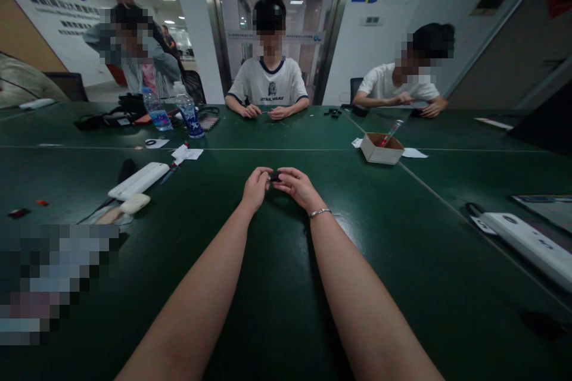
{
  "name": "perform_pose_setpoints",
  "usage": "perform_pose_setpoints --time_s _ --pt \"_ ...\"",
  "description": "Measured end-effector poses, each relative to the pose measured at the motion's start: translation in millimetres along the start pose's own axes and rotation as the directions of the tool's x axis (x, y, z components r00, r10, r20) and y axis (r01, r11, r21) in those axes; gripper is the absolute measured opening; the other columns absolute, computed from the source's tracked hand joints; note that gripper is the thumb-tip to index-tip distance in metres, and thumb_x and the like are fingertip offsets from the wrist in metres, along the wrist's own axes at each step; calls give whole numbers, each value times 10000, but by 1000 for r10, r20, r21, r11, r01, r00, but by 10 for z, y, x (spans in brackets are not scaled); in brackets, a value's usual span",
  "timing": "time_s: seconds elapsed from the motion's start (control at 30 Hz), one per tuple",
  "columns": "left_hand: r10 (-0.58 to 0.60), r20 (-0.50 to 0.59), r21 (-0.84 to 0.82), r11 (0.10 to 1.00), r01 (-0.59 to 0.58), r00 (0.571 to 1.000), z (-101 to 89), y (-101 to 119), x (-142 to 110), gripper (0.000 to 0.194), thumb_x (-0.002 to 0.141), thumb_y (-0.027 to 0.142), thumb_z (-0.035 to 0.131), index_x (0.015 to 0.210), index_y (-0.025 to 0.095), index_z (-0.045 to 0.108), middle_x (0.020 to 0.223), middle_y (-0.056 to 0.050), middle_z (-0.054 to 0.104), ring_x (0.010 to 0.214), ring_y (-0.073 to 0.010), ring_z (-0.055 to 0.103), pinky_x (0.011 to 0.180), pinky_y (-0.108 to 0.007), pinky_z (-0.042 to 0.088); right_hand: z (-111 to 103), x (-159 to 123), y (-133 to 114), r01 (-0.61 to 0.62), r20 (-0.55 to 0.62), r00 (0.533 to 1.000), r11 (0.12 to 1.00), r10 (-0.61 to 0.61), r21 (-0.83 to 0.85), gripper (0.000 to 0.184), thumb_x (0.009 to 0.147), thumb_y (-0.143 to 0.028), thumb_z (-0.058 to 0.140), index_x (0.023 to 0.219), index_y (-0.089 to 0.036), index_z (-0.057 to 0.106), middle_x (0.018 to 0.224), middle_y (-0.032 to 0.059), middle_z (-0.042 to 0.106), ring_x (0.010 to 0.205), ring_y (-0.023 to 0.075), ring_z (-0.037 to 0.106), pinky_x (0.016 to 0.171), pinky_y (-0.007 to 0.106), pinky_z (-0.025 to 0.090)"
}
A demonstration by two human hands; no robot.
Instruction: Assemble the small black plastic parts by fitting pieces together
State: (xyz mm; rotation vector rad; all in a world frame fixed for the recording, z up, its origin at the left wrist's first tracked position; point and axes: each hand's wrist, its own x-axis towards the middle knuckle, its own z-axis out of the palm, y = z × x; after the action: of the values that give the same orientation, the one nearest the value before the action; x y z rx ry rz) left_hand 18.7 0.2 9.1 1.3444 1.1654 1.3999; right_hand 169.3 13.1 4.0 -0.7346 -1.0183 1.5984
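Both my arms reach forward over the dark green table (277,286). Between the hands is a small black object (274,177) with a light, metal-looking end on the left; it is too small to name. My left hand (257,186) pinches the light end with its fingertips. Around the black part are the closed fingers of my right hand (296,184), whose wrist wears a silver bracelet (320,212). The fingers partly hide the object.
To the left lie a white power bank-like block (139,181) and a pale mouse-shaped thing (135,203). Two bottles (190,116) stand farther back. A cardboard box (382,150) sits ahead right, and a long white device (529,244) lies at right. Three people sit opposite.
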Motion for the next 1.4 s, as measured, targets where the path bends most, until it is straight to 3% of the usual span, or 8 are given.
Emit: perform_pose_setpoints --time_s 0.13,0.3,0.63,0.77,0.9,1.1,1.27,1.4 --pt "20 -36 24 1000 -19 999 1 3 -5 193 792 144 508 948 175 617 629 35 522 571 -109 474 574 -229 373 1 -9 -10 10 -9 1000 1000 -10 -1 331 688 -186 812 965 -202 632 805 -2 702 716 150 713 761 318 626" --pt "21 -17 4 1000 -21 1000 5 -8 -9 169 866 231 464 929 170 609 507 62 421 471 -102 407 491 -218 314 25 -18 -28 -26 1 1000 998 26 -50 281 705 -215 815 925 -184 642 800 14 704 671 135 696 677 274 615" --pt "33 -39 -29 999 -34 999 -4 -44 6 142 867 263 507 903 170 609 495 71 394 419 -83 357 432 -201 250 59 28 20 -43 24 998 972 50 -232 383 762 -499 750 730 -159 577 578 24 633 476 94 565 443 188 451" --pt "41 -32 -17 999 -41 999 -15 -61 9 143 868 284 527 901 173 610 504 67 404 423 -82 362 433 -202 245 35 -7 -22 -47 54 997 983 58 -178 295 715 -359 792 849 -162 619 645 -1 637 543 90 589 499 182 483" --pt "46 -25 -1 999 -46 999 -27 -80 9 157 871 290 519 916 174 615 516 61 423 431 -85 371 437 -205 252 39 -37 -64 -30 124 992 996 39 -79 508 615 -147 810 1062 -222 581 880 -9 669 755 117 670 679 221 567" --pt "68 -20 19 998 -68 997 -39 -118 19 183 872 310 505 914 174 621 527 53 439 444 -89 390 451 -208 267 66 -41 -92 -121 104 984 968 147 -219 282 839 -357 662 1037 -208 526 677 -26 601 493 108 591 432 205 493" --pt "61 -38 5 998 -61 997 -33 -107 19 182 867 308 502 909 176 621 527 54 444 441 -90 385 452 -211 264 46 -93 -171 -92 201 972 985 120 -143 760 638 -143 807 1245 -318 384 901 -43 621 665 118 686 560 204 561" --pt "57 -28 9 998 -57 998 -19 -77 16 165 862 290 508 891 172 620 505 61 421 432 -88 370 446 -210 249 69 -68 -152 -166 119 971 943 207 -289 407 835 -431 646 1135 -229 459 697 -34 591 410 90 550 318 160 363"
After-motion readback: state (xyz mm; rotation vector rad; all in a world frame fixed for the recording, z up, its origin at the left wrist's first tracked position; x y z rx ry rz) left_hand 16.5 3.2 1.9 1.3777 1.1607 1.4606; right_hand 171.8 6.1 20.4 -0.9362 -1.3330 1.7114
